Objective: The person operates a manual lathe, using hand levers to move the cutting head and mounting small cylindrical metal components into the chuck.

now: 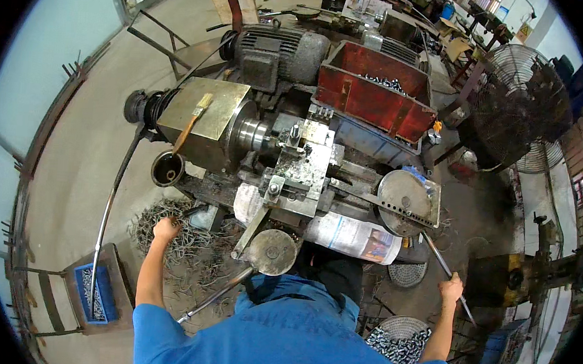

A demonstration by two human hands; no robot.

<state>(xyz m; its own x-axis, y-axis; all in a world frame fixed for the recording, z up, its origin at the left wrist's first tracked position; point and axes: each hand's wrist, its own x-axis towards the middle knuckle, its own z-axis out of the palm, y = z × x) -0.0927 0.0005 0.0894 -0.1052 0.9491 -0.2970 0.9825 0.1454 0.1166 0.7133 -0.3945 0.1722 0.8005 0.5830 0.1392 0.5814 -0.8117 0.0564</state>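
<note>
My right hand (450, 287) is wrapped round a long metal lever (438, 255) that slants down from beside a large round plate (403, 194). Over a tangle of metal shavings (143, 221), my left hand (166, 228) is closed; whatever its fingers may hold is too small to make out. Ahead of me stands a small lathe, with a shiny spindle (252, 134) facing the metal tool slide (306, 159). A wooden-handled brush (189, 124) lies on its headstock cover (210, 97). A smaller round plate (272, 252) with its own bar sits close to my waist.
A red bin (369, 113) of small metal parts rests on a blue crate (374, 144). At right stands a caged fan (520, 106). Lower left is a blue tray (91, 290) of parts; a round basket (399, 325) of parts sits beside my right arm.
</note>
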